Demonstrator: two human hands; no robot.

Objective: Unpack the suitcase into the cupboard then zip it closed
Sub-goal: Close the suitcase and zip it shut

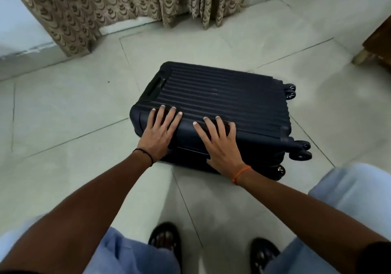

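Observation:
A dark blue ribbed hard-shell suitcase [222, 98] lies flat and closed on the tiled floor, wheels to the right, handle recess at its left end. My left hand [159, 133] rests on its near edge with fingers spread over the top. My right hand [219, 141] lies beside it on the same edge, fingers spread, thumb down the side wall. Neither hand holds anything. The cupboard is out of view.
Patterned brown curtains [118, 5] hang at the back. A wooden furniture leg [364, 56] stands at the right edge. A white wall base [25, 47] runs along the left. My sandalled feet [167, 242] stand just in front of the suitcase.

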